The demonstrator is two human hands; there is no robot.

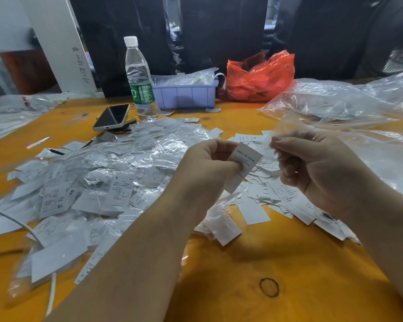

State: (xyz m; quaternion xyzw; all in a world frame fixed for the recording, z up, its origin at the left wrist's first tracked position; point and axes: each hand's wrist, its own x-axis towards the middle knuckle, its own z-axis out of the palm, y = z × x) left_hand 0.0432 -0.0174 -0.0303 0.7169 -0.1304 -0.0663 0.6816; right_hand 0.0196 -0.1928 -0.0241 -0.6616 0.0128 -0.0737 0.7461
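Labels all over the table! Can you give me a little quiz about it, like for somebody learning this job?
1. True or false: the left hand pinches a white label.
2. What colour is the carrier bag right of the purple tray? A red, B green, C blue.
3. Fill in: the right hand holds a small clear plastic ____.
Key: 1 true; 2 A; 3 bag.

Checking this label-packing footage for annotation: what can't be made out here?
Head view, all:
- Small white printed label, pinched by the left hand: fine print too small.
- Thin clear plastic sleeve, held by the right hand: its mouth is blurred, partly behind that hand.
- Crumpled red plastic bag: contents hidden by its folds.
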